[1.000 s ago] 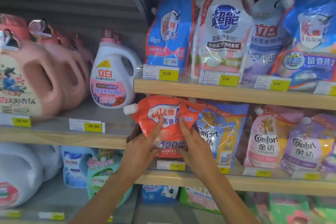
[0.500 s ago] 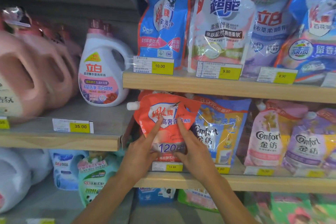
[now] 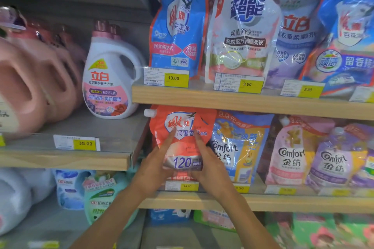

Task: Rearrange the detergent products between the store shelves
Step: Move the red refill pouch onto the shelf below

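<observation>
Fingers of both my hands gripped the orange pouch: one forefinger from each lay straight up its front, the rest curled round its lower sides, and my thumbs were hidden. My left hand took the left edge, my right hand the right. The pouch stood upright at the far left end of the middle shelf, tucked under the upper shelf and touching the blue Comfort pouch beside it. Its white cap poked out left, and the 14.90 tag sat just below. I judged this placement nearly done, with only settling it and letting go left. I could not tell how many other products needed moving.
</observation>
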`<state>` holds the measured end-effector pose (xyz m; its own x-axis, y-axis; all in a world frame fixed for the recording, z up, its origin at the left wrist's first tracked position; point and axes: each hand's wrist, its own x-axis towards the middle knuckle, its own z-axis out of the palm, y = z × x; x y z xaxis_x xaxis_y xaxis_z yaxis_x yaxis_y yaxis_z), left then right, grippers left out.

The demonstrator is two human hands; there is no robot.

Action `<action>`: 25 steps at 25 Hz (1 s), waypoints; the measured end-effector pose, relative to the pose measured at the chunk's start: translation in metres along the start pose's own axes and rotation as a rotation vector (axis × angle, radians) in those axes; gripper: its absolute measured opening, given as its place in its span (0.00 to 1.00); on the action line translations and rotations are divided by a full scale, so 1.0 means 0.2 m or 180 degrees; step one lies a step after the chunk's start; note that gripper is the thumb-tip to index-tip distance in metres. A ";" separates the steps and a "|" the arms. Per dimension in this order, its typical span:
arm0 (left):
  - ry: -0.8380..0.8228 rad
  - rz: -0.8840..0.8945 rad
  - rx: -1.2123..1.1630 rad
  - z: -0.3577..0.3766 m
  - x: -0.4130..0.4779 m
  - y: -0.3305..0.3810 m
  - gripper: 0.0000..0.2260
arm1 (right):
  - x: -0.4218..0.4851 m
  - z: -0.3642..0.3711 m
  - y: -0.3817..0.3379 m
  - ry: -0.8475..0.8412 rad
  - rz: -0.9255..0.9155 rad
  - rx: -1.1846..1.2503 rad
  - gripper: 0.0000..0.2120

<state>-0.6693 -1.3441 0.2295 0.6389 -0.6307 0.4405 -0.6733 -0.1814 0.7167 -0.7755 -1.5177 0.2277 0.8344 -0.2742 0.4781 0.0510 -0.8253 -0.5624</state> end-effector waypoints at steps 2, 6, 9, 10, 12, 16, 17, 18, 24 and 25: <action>-0.0065 -0.0055 -0.0021 -0.01 0.01 0.02 0.57 | 0.00 -0.01 -0.02 -0.0012 0.0067 0.0018 0.61; -0.0106 -0.0153 -0.0042 -0.04 0.00 0.08 0.58 | 0.00 -0.02 -0.08 -0.0067 0.0181 -0.0042 0.61; -0.0133 -0.0195 -0.0206 -0.04 -0.02 0.10 0.57 | -0.02 -0.04 -0.10 -0.0130 0.0258 -0.0042 0.61; -0.0141 -0.0184 -0.0175 -0.05 -0.03 0.10 0.57 | -0.03 -0.04 -0.10 -0.0147 0.0288 -0.0032 0.61; -0.0183 -0.0135 0.0016 -0.06 -0.04 0.10 0.57 | -0.04 -0.04 -0.11 -0.0189 0.0342 -0.0021 0.59; -0.0313 -0.0114 0.0554 -0.10 -0.07 0.15 0.57 | -0.09 -0.07 -0.15 -0.0239 0.0317 -0.0047 0.48; -0.0268 -0.0103 0.0691 -0.12 -0.08 0.18 0.56 | -0.10 -0.09 -0.17 -0.0272 0.0290 -0.0091 0.45; -0.0173 -0.0075 0.0770 -0.15 -0.11 0.22 0.54 | -0.12 -0.11 -0.19 -0.0330 0.0273 -0.0186 0.42; 0.0140 -0.0018 0.0845 -0.33 -0.44 0.51 0.28 | -0.34 -0.31 -0.41 -0.0553 0.0362 -0.0770 0.25; 0.0085 -0.0123 0.1239 -0.37 -0.48 0.56 0.23 | -0.38 -0.35 -0.46 -0.0557 0.0406 -0.0831 0.21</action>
<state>-0.7789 -1.2477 0.3085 0.6725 -0.5990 0.4348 -0.7362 -0.4805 0.4766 -0.8817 -1.4570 0.2907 0.9078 -0.3131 0.2791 -0.1832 -0.8946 -0.4076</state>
